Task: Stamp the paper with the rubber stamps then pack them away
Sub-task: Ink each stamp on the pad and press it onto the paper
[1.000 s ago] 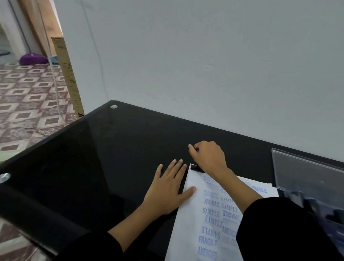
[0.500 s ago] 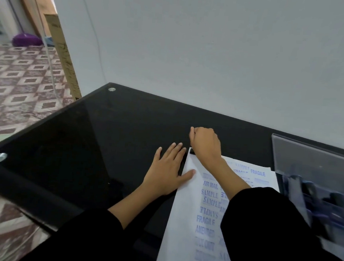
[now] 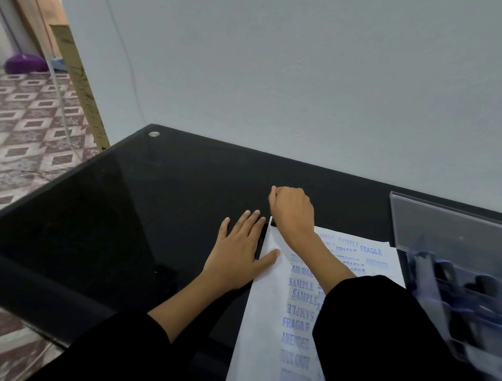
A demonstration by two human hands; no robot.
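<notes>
Biggest thing in view is the plain grey wall [image 3: 313, 75], and right under it the black glass table [image 3: 122, 210] I'm working at. Off to the left there's patterned tile floor [image 3: 18, 118], with a long cardboard strip [image 3: 77, 86] leaning on the wall's edge and some purple thing [image 3: 25, 63] on the floor further back.

The paper [image 3: 263, 326] lies on the table in front of me, running away from me at a bit of an angle. It's covered in blue prints: SAMPLE, FRAGILE, AMENDED, AIR MAIL, some of them upside down. Just to the right of it sits the clear plastic box [image 3: 450, 233]. The dark shapes inside look like the stamps [image 3: 482, 286], but that part is pretty blurry.

My left hand [image 3: 239, 249] lies flat on the glass beside the sheet, fingers straight and spread, thumb pressing on the paper's left edge. My right hand [image 3: 293, 211] is at the far left corner of the sheet, fingers curled down tight. The back of my hand covers whatever is under there, so I honestly can't tell what it's gripping.
</notes>
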